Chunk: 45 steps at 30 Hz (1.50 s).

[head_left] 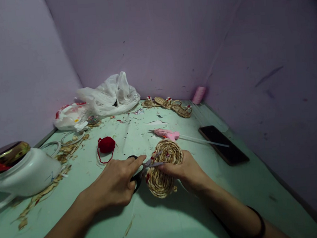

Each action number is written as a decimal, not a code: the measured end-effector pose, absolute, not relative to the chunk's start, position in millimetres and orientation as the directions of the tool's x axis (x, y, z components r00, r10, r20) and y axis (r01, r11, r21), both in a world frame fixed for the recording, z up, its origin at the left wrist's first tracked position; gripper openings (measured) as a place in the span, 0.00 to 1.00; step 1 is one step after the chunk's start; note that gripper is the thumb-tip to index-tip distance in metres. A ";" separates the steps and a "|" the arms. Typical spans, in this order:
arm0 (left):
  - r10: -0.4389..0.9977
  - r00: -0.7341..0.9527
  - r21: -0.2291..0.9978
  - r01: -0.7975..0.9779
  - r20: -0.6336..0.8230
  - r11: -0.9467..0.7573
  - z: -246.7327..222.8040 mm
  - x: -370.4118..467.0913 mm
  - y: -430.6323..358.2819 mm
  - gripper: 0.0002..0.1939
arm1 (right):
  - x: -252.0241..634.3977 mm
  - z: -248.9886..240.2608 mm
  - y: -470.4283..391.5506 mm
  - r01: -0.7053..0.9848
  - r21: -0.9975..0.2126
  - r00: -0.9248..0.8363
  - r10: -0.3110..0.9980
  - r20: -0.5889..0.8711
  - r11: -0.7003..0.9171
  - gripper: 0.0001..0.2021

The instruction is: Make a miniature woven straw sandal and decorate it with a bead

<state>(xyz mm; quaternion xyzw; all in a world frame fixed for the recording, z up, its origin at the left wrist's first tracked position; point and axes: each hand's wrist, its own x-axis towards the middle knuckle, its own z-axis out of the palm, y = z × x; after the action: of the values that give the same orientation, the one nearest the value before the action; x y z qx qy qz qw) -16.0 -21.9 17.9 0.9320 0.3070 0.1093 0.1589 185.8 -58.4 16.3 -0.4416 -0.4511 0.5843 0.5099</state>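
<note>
My left hand (122, 179) is closed round the black handles of a pair of scissors (147, 164). The blades are parted and lie over a coiled, braided straw piece (164, 181) with two round lobes and bits of red on it. My right hand (187, 172) grips that straw piece from the right, thumb on top near the blade tips. Whether the blades have anything between them is too small to tell. Just beyond my left hand lies a ball of red yarn (106, 144) with a loose strand.
A pink glue gun (167, 133) with a long clear stick lies ahead, the stick reaching over a phone (223, 144). Small straw sandals (181, 109) and a pink roll (199, 95) stand at the back. White plastic bags (112, 95), a white pot (32, 172) and straw scraps (67, 153) occupy the left.
</note>
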 end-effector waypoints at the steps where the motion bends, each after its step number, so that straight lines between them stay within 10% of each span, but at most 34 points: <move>1: 0.608 0.788 0.381 0.535 0.098 -0.754 18.6 -15.9 -22.1 0.35 | 186.9 15.0 -58.2 -0.206 -0.976 -0.090 0.994 -0.057 -0.075 0.10; 24: 0.575 0.811 0.525 0.444 0.108 -0.726 18.2 -15.3 -22.4 0.27 | 185.5 13.7 -61.4 -0.243 -0.962 -0.083 0.991 -0.104 -0.121 0.10; 31: 0.961 0.273 0.969 0.222 0.045 -0.108 33.1 -22.8 -11.0 0.19 | 186.4 8.3 -56.5 -0.355 -0.904 -0.091 0.971 -0.219 -0.237 0.14; 36: 0.925 0.353 0.979 -0.086 -0.142 0.183 44.4 -30.1 -7.4 0.23 | 189.4 9.7 -49.0 -0.425 -0.871 0.002 0.962 -0.273 -0.247 0.17; 45: 0.922 0.385 0.848 0.474 0.042 -0.237 31.2 -11.4 -20.1 0.18 | 191.0 19.6 -47.0 -0.508 -0.853 -0.019 0.991 -0.132 -0.123 0.33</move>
<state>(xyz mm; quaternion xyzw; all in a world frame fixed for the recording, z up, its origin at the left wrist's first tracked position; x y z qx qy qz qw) -11.4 -20.1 31.2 0.7332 0.4760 0.2842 0.3938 191.0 -47.0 19.6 -0.3869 -0.3124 0.6417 0.5840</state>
